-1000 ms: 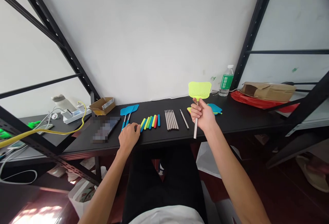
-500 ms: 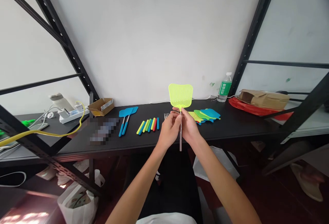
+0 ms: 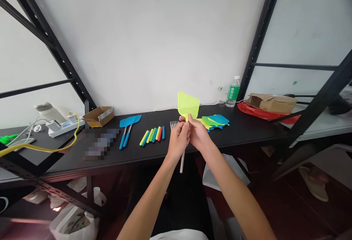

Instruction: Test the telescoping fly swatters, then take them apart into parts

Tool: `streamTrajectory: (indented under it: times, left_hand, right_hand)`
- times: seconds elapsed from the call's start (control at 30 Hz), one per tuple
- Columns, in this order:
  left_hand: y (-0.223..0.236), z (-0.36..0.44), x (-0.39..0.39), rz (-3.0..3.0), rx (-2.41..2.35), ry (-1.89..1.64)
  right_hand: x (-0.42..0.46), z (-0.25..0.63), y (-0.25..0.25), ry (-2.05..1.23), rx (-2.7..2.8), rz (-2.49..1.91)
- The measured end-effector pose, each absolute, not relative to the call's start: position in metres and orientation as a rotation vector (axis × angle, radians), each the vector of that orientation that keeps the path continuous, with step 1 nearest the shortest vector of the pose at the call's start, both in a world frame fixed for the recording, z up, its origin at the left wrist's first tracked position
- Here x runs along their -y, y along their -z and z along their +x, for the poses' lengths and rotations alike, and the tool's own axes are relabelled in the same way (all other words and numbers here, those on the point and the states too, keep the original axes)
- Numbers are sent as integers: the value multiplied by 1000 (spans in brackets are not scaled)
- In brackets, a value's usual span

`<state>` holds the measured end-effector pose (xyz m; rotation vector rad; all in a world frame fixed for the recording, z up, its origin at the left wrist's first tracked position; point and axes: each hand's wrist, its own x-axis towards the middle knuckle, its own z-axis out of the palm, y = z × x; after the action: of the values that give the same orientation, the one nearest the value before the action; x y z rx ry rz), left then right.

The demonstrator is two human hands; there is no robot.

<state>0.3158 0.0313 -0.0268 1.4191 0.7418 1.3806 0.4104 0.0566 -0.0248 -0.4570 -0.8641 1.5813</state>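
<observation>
A yellow-green fly swatter head (image 3: 188, 105) stands up above my hands, its metal rod (image 3: 182, 162) pointing down toward me. My left hand (image 3: 179, 134) is closed around the join of head and rod. Against it, my right hand (image 3: 197, 133) pinches the neck of the swatter with thumb and fingers. Behind my left hand, metal prongs (image 3: 173, 124) show on the table, the rest hidden. To the right lies a pile of blue, green and yellow swatter heads (image 3: 218, 119). A row of coloured handle grips (image 3: 153, 135) lies to the left, beside two blue swatters (image 3: 127, 130) with blue grips.
On the black table (image 3: 110, 166) are an open cardboard box (image 3: 98, 116) and a blurred-out object at left. A water bottle (image 3: 233, 91) stands at back right, near a brown package (image 3: 271, 103) on red plastic. A power strip (image 3: 66, 127) and yellow cable lie far left.
The swatter has turned and tilted, its rod end now swung to the left. Both hands keep hold of it. My view has shifted slightly to the right.
</observation>
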Motion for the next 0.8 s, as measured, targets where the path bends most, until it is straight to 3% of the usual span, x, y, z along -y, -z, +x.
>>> streamTrajectory:
  times: [0.8]
  left_hand:
    - [13, 314, 12, 975, -450, -1284]
  right_hand:
    - [-22, 394, 10, -1740, 760, -308]
